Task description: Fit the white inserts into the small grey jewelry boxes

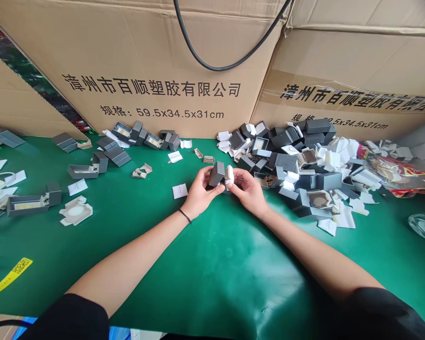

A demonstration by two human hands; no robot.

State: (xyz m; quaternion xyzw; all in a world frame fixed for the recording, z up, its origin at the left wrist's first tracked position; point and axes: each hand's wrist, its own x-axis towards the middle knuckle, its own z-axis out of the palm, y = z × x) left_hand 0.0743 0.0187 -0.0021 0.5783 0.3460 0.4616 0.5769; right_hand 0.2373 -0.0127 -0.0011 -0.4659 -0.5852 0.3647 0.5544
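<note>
1. Above the green tabletop [184, 283], the fingers of the left hand [200, 193] are clamped on a small dark grey box [217, 174], slightly tilted.
2. Just beside it, the right hand [250, 192] pinches a white piece [229, 174]; whether box and piece touch, I cannot tell.
3. Near the left wrist lies a white card [180, 191].
4. Rightward sits a jumbled heap [286, 162].
5. Farther left, open boxes [26, 212] lie scattered.
6. Behind stand printed cartons [156, 47].
</note>
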